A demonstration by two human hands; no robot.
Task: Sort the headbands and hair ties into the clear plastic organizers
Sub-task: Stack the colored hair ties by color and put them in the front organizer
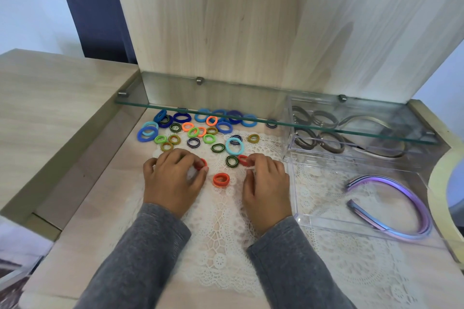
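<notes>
The left hand (173,175) curls its fingers round a small red stretchy hair tie (203,164). The right hand (266,183) pinches a second red hair tie (243,160) in its fingertips. A fat orange hair tie (221,179) lies on the white lace mat (226,233) between them. Farther off sits a heap of blue, green and orange hair ties (195,130) (some under the glass shelf (251,108)). On the right, the near clear plastic box (313,221) holds shiny purple headbands (427,221), and the far clear plastic box (291,143) holds grey headbands (336,149).

no legible text, labels or numbers on anything here
</notes>
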